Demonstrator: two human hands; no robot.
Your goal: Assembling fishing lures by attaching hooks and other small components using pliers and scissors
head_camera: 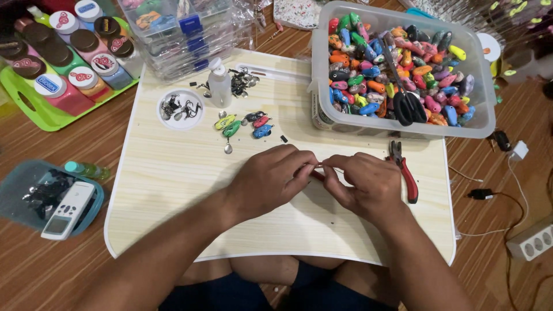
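My left hand (pixel 272 177) and my right hand (pixel 367 184) meet over the middle of a pale wooden lap table (pixel 173 190). Between their fingertips they pinch a small red piece (pixel 316 174), mostly hidden by the fingers. Several small painted lures (pixel 245 124) in green, red and blue lie just beyond my left hand, with a metal spoon blade (pixel 228 148) beside them. Red-handled pliers (pixel 405 170) rest on the table right of my right hand.
A clear tub (pixel 487 124) at the back right holds several coloured lures and black scissors (pixel 406 103). A white dish of metal parts (pixel 180 107), a small bottle (pixel 219 83), clear drawers (pixel 184 34), a green tray of paint jars (pixel 49 118), a blue box with a remote (pixel 66 210), and a power strip (pixel 531 242).
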